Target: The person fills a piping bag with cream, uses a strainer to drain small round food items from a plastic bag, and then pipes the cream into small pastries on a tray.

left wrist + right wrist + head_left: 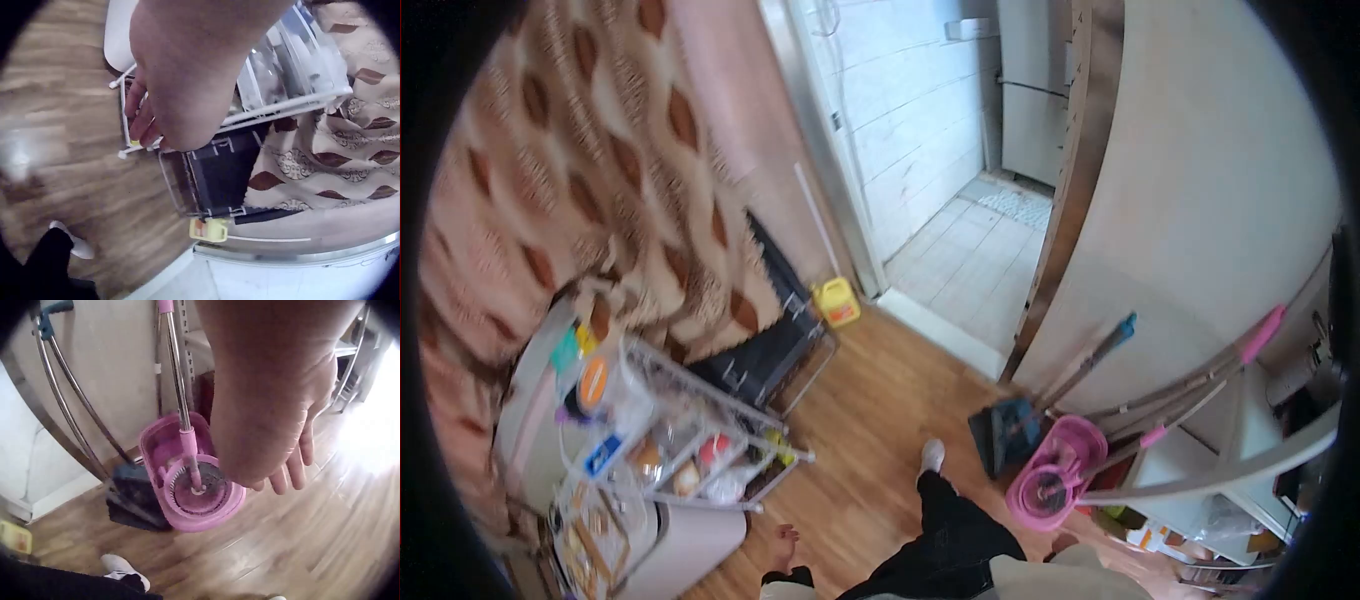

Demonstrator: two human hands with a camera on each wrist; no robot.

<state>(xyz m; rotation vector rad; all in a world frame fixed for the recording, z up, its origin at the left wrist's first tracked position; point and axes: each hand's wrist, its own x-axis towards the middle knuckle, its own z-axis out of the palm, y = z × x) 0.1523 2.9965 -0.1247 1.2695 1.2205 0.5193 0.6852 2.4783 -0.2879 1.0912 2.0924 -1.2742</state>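
Observation:
My left hand (780, 550) hangs low with loosely bent fingers and holds nothing, close to the white wire rack (780, 447) full of packets. In the left wrist view the same hand (178, 94) overlaps the rack's white frame. My right hand (281, 425) hangs loose too, its fingers pointing down over the wooden floor. Beside it in that view stands a pink mop bucket (215, 520) with a spin basket, a pink-handled mop (189, 447) upright in it. Only a small part of the right hand shows at the bottom of the head view.
A dark dustpan (990, 440) and a blue-topped handle (1122, 330) lean by the wall. Ahead, a doorway with a raised sill (945, 330) opens onto a tiled floor. A yellow jug (837, 302) stands near a black folded frame (775, 355). White shelves (1200, 480) stand at right.

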